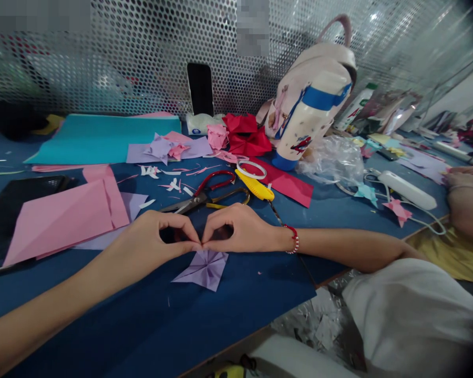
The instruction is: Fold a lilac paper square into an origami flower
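Observation:
A folded purple paper star (205, 270) lies on the blue tabletop with creases running out from its middle. My left hand (161, 236) pinches its far point between thumb and forefinger. Meeting it there from the other side, my right hand (236, 231) pinches the same point, so the fingertips of both hands touch. The pinched tip itself is hidden by the fingers. Just beyond my hands lie scissors (199, 198) with red and dark handles and a yellow utility knife (256, 186). Pink paper sheets (69, 218) rest to the left of my left hand.
Behind are teal paper (106, 137), finished paper stars (157, 148), red paper (287, 181), a phone (200, 89) leaning on mesh, a bottle (313, 121) and a backpack (299, 68). Right are a power strip (408, 189) and another person's hand (467, 181). The table edge (256, 333) runs close in front.

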Tool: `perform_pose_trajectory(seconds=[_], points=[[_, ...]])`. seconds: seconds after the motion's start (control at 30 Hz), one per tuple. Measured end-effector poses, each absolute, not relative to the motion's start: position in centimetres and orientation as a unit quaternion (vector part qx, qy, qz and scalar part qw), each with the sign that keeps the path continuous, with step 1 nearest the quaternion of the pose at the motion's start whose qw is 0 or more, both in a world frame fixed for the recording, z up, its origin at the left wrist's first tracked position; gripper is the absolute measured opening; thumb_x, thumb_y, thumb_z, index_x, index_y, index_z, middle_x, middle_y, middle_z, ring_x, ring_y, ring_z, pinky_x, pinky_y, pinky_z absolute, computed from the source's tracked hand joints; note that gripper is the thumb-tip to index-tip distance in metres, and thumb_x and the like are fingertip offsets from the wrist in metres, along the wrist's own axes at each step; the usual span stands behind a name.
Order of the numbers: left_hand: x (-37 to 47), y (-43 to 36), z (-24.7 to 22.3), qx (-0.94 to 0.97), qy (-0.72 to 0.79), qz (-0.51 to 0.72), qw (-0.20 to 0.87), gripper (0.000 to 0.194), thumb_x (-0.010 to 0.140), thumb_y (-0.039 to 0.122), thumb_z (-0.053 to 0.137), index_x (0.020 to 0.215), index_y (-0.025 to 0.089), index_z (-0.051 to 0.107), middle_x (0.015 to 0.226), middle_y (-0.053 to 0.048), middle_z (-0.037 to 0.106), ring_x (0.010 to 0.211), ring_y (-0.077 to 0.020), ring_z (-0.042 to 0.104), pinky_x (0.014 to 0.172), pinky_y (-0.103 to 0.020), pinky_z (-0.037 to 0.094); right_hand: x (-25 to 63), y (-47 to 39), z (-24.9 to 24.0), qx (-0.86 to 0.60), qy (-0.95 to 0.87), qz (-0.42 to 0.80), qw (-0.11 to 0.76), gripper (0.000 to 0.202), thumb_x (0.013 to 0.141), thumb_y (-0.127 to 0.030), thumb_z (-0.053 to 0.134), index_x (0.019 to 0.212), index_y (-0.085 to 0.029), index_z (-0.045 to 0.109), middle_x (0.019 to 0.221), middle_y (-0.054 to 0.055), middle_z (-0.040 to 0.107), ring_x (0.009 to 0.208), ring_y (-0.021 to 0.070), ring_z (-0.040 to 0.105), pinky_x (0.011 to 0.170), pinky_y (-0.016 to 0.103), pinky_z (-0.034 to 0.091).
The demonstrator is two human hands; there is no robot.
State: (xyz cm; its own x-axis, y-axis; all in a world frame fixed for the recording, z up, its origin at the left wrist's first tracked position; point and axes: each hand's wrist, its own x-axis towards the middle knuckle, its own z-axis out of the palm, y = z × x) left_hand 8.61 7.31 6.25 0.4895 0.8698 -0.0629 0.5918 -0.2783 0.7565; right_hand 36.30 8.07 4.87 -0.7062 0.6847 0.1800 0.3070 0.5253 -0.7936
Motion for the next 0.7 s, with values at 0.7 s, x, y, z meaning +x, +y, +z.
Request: perform_pose_trajectory(seconds=[0.7], points=[[8.8, 6.8, 6.3, 0.809, 0.45, 0.211, 0.314, 0.034, 0.1, 0.063, 0.08, 0.086, 0.034, 0.091, 0.086, -0.002, 0.087, 0.085, -0.0256, 0.076, 0.086, -0.037, 0.063, 35.8, 7.5, 5.4, -0.343, -0.804, 0.424, 0.236, 0.019, 0.1, -0.014, 0.099, 0.09, -0.023, 0.086, 0.083, -0.007, 0.079, 0.075, 0.0115, 0.065, 0.076, 0.025, 0.044]])
